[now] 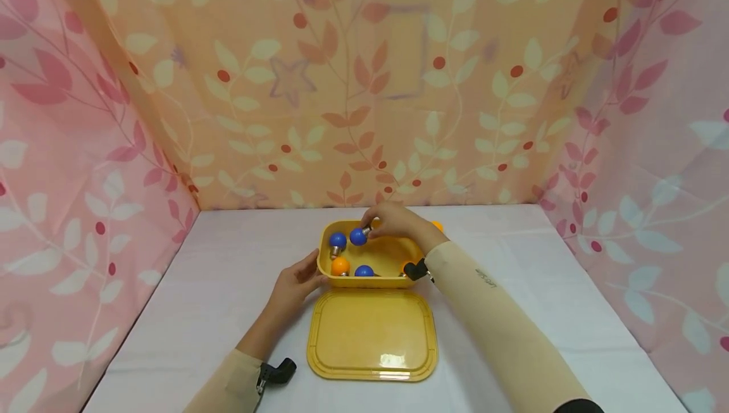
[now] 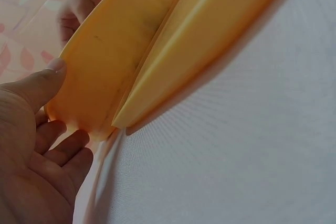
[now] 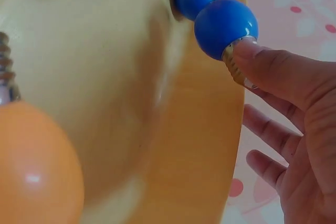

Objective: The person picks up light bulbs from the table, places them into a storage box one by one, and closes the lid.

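A yellow plastic box (image 1: 376, 283) holds several small blue and orange light bulbs with metal screw bases. Over its far left part, my right hand (image 1: 393, 220) pinches a blue bulb (image 3: 223, 24) by the base between thumb and finger. Another blue bulb (image 1: 338, 240) lies in the left corner, close to the held one. Nearer the front wall are an orange bulb (image 1: 340, 266) and a blue bulb (image 1: 364, 271). At the box's left end, my left hand (image 1: 292, 283) holds the outside, thumb at the rim and fingers curled against the lower corner.
The yellow lid (image 1: 373, 334) lies flat on the white tabletop (image 1: 501, 261), just in front of the box. Something orange (image 1: 437, 226) shows past the box's far right corner, mostly hidden by my right arm. Patterned cloth (image 1: 364, 84) hangs at the back and both sides.
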`<state>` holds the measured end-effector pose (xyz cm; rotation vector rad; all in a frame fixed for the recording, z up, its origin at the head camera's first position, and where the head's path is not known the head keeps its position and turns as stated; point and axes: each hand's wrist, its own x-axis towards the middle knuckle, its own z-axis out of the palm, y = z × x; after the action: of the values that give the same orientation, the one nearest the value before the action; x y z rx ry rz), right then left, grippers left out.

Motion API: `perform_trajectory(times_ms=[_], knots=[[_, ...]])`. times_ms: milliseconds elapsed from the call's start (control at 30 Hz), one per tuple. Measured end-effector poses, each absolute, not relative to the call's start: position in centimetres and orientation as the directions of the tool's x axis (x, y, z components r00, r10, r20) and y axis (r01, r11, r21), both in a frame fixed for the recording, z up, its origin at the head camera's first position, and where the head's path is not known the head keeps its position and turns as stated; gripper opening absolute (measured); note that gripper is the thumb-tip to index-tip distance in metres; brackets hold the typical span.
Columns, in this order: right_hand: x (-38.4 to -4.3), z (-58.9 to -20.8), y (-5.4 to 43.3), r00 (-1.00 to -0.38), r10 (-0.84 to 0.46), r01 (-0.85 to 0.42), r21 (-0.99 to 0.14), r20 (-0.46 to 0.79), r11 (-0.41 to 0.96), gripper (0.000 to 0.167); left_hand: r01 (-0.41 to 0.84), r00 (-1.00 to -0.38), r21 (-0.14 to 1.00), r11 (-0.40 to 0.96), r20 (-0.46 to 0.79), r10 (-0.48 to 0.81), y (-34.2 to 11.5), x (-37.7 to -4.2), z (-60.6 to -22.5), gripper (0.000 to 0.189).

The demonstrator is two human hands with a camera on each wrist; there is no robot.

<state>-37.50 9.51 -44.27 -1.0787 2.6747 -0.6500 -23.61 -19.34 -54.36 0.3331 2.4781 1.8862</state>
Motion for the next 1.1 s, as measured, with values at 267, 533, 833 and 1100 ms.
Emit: perform_trajectory(times_ms=[267,533,833,1100], knots=[[-37.5,-44.2,8.3,-0.678,-0.734,-0.699,-0.341,0.037,0.629,0.022,0.148,-0.979,0.957,0.247,0.108,0.171,-19.1,-23.5,-54.4,0.070],[-37.5,-44.4,7.7,-0.689,-0.725,-0.693,-0.310,0.019,0.650,0.020,0.140,-0.980,0.960,0.244,0.099,0.173,-19.4,-23.5,-54.2,0.073],[-37.7,-44.8,7.8,-0.698,-0.714,-0.688,-0.317,0.043,0.653,0.021,0.133,-0.981,0.959,0.248,0.092,0.172,-19.2,-23.6,-54.1,0.071],[-37.5,-44.5,9.3,-0.726,-0.684,-0.646,-0.410,0.069,0.644,0.031,0.140,-0.978,0.959,0.246,0.096,0.183,-19.3,-23.6,-54.1,0.073]])
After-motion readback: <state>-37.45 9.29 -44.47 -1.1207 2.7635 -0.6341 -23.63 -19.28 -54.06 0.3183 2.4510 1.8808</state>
